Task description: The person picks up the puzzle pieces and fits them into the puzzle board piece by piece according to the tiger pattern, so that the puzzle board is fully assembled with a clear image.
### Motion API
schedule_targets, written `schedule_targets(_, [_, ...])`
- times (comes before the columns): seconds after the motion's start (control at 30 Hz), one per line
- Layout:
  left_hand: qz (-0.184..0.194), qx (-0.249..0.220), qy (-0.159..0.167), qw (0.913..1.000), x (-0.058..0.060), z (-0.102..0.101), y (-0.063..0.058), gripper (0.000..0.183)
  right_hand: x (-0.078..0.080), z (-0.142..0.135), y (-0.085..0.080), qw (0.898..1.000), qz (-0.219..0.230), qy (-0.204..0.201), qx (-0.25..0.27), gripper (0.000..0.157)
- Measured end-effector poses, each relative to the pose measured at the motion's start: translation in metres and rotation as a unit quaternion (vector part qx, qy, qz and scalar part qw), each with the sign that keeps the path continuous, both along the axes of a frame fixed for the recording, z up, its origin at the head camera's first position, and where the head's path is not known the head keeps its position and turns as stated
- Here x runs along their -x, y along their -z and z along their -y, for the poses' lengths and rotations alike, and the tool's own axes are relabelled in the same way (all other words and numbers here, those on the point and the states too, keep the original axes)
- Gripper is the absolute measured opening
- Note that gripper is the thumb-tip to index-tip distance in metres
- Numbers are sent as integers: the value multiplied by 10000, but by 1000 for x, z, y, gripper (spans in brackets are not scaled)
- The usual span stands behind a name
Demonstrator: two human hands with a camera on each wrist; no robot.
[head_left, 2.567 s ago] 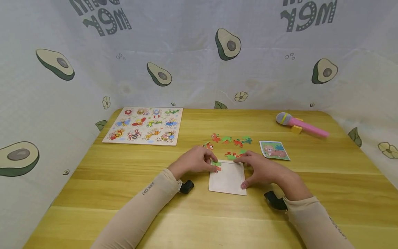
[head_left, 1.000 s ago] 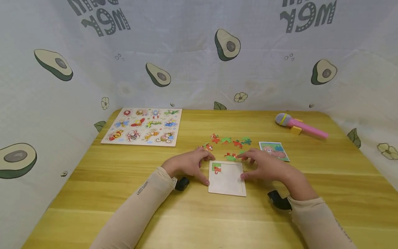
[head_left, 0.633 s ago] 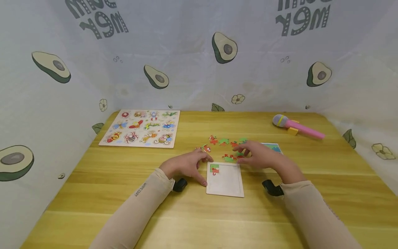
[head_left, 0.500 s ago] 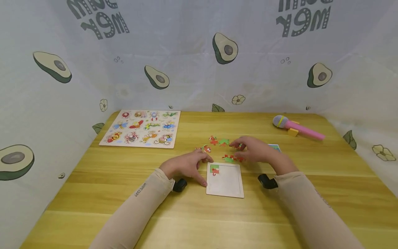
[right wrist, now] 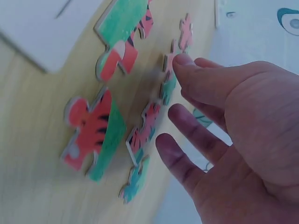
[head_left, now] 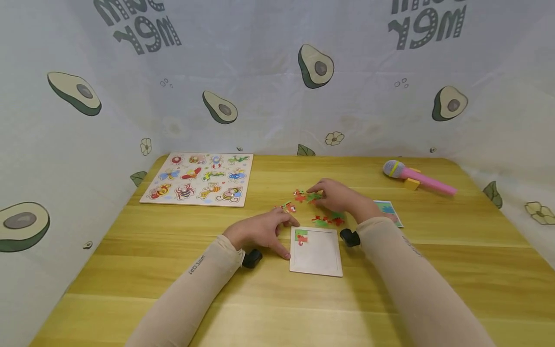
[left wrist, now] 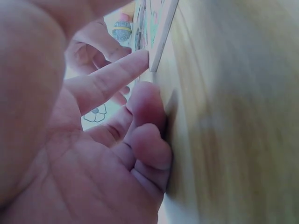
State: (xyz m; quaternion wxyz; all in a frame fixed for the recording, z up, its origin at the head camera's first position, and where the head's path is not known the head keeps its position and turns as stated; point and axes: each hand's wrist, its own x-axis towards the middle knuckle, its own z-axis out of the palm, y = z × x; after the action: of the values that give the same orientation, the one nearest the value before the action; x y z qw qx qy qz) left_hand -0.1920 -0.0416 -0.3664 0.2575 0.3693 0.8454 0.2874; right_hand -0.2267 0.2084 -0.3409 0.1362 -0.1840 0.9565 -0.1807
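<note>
My left hand rests at the left side of a square puzzle tray, thumb at its left edge and index finger at the top left corner. The left wrist view shows the index finger reaching to the tray's edge. In the tray's top left corner lie green and red jigsaw pieces. Beyond the tray my right hand reaches over loose jigsaw pieces, fingertips beside a green piece. The right wrist view has its thumb tip close to that row, nothing visibly gripped; a striped piece lies nearer.
An insect peg board lies at the back left. A pink toy microphone leans on a yellow block at the back right. A picture card is partly hidden by my right arm. A patterned curtain borders the table.
My right hand has left the tray's right edge and moved forward and left over the loose pieces. My left hand has let go of the piece in the tray and shifted to its edge.
</note>
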Motion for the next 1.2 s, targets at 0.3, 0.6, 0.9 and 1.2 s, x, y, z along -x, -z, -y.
schedule_targets(0.3, [73,-48,-77,9999,0,-2,-1,73,5,6,2,9997,-47,-61,-215,37])
schedule_targets(0.6, [69,-91,-56,9999,2,-1,1,72,8,0,6,9999,17,153,-29,31])
schedule_targets(0.9, [130,-105,-138,9998,2,0,2,72,8,-3,6,9991,200,379,2,30])
schedule_targets(1.2, [111,-147,-99,9998,3,0,3,72,9,-7,6,9994,135,312,-7,29])
